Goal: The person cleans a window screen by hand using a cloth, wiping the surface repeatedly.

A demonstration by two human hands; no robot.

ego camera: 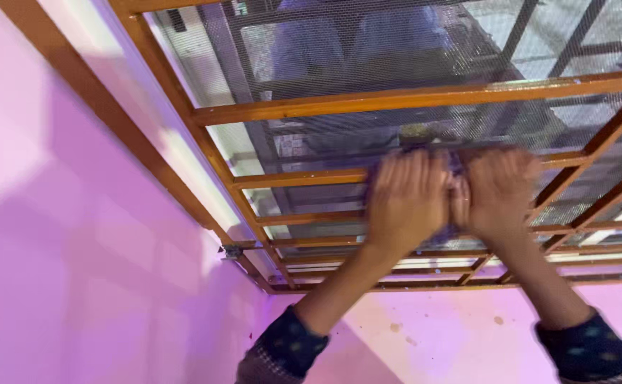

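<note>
Both my hands are raised side by side against a window with an orange wooden frame (410, 98) and a grey wire mesh (368, 50). My left hand (405, 195) and my right hand (497, 188) are blurred and press a dark purplish cloth (455, 165) onto the mesh, between two horizontal bars. Only a small strip of the cloth shows between and above the hands. Whether the fingers curl around it or lie flat on it is unclear. My sleeves are dark blue with dots.
A pink wall (76, 249) surrounds the window at left and below, with a few small brown spots (395, 328) under the sill. A small metal latch (231, 250) sits on the frame's left side. Dark bars and pale surfaces show through the mesh.
</note>
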